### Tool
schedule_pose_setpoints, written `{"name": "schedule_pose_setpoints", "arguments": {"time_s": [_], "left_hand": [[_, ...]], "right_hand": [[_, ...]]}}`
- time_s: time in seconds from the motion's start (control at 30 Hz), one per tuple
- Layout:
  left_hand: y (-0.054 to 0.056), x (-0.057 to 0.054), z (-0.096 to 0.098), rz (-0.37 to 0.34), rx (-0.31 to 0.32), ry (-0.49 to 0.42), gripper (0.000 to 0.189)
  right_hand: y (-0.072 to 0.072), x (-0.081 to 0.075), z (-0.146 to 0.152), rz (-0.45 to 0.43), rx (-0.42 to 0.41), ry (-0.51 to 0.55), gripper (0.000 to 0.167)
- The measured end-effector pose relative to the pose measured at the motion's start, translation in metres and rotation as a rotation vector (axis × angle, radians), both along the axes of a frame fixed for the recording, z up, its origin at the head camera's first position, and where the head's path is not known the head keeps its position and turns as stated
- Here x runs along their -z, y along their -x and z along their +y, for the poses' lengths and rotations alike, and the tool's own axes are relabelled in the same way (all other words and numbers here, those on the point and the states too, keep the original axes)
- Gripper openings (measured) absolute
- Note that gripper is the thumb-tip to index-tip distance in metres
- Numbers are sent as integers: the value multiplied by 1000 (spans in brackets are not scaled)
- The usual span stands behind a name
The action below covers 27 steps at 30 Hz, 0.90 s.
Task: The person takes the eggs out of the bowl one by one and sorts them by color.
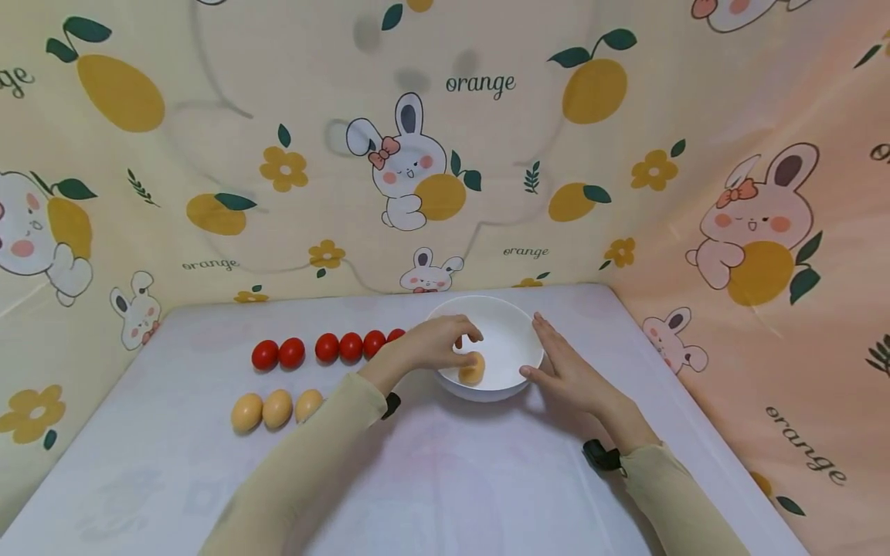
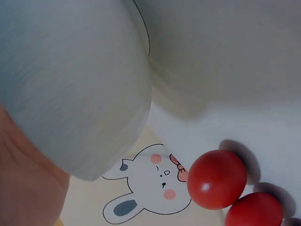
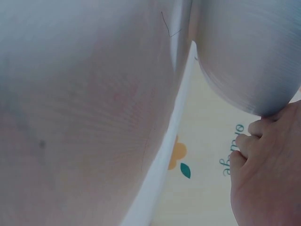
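A white bowl (image 1: 504,324) stands on the table, and a light brown egg (image 1: 471,374) is inside it near the front wall. My left hand (image 1: 436,344) reaches over the bowl's left rim. Its thumb overlaps the top of the egg, while the other fingers are bent above it, apart from the egg. With fingers extended, my right hand (image 1: 573,374) rests against the bowl's right side. In the right wrist view, the fingertips of the right hand (image 3: 270,165) touch the bowl's outer wall (image 3: 249,56). The left wrist view does not show the egg.
A row of red tomatoes (image 1: 327,348) lies left of the bowl, partly hidden by the left hand. In front of them, brown eggs (image 1: 277,408) lie in a row beside the left sleeve. A patterned cloth (image 1: 313,232) hangs behind the white table (image 1: 452,479).
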State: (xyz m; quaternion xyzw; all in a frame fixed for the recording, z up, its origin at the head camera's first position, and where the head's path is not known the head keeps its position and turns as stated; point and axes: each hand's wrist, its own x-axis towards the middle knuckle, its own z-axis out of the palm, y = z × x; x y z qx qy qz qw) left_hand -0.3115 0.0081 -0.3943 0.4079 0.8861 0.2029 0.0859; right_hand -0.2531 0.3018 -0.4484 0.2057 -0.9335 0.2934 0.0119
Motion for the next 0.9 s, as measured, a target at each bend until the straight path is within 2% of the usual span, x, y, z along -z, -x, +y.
{"name": "schedule_pose_setpoints", "arguments": {"time_s": [0.13,0.3,0.6,0.9], "left_hand": [[1,-2,5,-40,10,46,41],[3,1,10,-83,0,99,45],[8,8,14,-63,30,158,44],[9,11,16,-94,21,157,44]], "right_hand": [[0,-1,0,0,-5,-2,99],[0,-1,0,-3,-10,0,99],[2,-1,0,-1,-9,-2,98],[1,0,-1,-4,2,-8,96]]}}
